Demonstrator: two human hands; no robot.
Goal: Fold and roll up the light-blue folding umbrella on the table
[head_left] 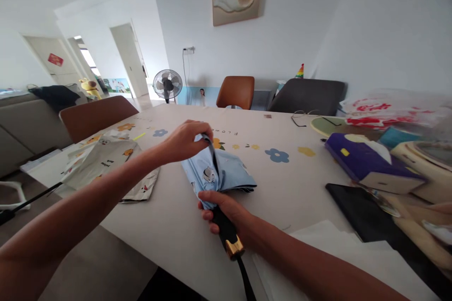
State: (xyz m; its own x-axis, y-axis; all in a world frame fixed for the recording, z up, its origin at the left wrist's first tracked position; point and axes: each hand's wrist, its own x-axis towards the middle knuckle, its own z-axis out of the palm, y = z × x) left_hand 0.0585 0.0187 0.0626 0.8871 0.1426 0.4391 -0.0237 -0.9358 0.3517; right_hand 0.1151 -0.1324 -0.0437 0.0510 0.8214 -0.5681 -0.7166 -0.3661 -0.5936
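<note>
A folding umbrella with light blue cloth and small printed animal figures lies at a slant above the table, its folds loose. My right hand wraps round its lower end, where the cloth meets the black handle with a gold-coloured tip. A black strap hangs from that handle. At the upper end, my left hand pinches the dark edge of one fold between thumb and fingers, lifting it. Left of the umbrella, a beige printed cloth lies crumpled on the table.
The white table has printed flowers. On its right are a purple tissue box, a black tablet-like slab, white paper, eyeglasses and a plastic bag. Chairs and a fan stand beyond.
</note>
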